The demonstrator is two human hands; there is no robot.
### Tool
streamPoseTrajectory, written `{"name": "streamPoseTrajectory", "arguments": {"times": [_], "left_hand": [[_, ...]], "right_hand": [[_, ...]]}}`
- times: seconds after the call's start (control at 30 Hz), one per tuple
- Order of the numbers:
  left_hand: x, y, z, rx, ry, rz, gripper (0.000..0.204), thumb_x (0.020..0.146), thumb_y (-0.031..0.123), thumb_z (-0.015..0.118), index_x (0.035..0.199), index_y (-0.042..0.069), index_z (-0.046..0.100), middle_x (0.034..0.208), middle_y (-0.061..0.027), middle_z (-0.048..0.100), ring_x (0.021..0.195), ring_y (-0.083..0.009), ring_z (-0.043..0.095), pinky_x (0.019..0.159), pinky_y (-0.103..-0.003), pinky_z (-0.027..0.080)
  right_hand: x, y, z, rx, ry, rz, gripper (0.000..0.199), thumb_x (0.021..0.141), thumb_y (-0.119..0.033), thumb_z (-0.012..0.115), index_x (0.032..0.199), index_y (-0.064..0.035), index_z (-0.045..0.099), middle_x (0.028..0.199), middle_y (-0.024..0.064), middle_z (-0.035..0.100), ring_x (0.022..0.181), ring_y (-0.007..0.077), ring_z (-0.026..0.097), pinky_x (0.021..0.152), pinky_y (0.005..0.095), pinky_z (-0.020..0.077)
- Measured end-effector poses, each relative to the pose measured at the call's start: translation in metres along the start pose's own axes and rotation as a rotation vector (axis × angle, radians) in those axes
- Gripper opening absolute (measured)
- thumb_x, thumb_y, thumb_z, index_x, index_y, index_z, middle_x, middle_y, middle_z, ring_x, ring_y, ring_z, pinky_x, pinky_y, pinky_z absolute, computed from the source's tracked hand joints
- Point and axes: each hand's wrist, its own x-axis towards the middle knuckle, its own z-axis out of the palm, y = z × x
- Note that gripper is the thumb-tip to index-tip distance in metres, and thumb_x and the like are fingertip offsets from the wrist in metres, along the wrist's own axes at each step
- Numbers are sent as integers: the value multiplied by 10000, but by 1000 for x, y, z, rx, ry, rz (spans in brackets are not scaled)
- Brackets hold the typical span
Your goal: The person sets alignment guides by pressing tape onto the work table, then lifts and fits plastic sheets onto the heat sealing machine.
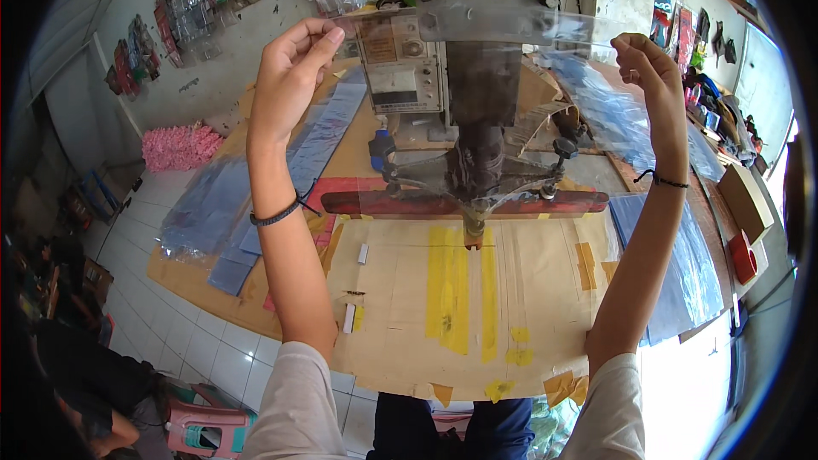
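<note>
Holding a clear plastic sheet raised above the bench's far edge, before the press machine | left hand pinching its left end | right hand pinching its right end | stacked blue-tinted sheets lie along the right edge

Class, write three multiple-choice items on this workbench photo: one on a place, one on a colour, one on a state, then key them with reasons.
1. Where is the clear plastic sheet?
A. held up between both hands
B. flat on the floor
C. inside a box

2. What colour are the tape strips on the cardboard table cover?
A. green
B. yellow
C. white

3. The left hand is:
A. resting flat on the table
B. raised, pinching the sheet's edge
C. inside a pocket

Key: A, the right hand and left hand hold its ends; B, the strips are yellow; B, its fingers close on the sheet's corner.
</note>
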Motion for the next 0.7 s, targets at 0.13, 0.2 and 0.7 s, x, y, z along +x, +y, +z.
{"name": "streamPoseTrajectory", "arguments": {"times": [0.13, 0.2, 0.7], "left_hand": [[1, 3, 4, -54, 48, 23, 170, 979, 193, 652, 972, 26, 683, 733, 84, 534, 643, -9, 398, 552, -195, 305], [2, -1, 5, -43, 40, 27, 175, 981, 235, 646, 975, 62, 671, 729, 86, 516, 637, -3, 408, 536, -185, 290], [3, 1, 7, -87, 44, 19, 189, 973, 248, 626, 932, 67, 662, 693, 78, 489, 618, -12, 407, 534, -198, 296]], "right_hand": [[0, -1, 1, 7, 23, -1, 272, 926, -293, 650, 991, -38, 719, 760, -41, 560, 721, 62, 481, 695, 228, 399], [0, 1, 1, -8, 41, 13, 277, 925, -294, 652, 1004, -39, 725, 766, -39, 569, 727, 60, 491, 698, 229, 406], [1, 2, -1, -22, 24, 42, 294, 924, -312, 650, 993, -36, 722, 757, -41, 562, 730, 68, 484, 694, 233, 401]]}}
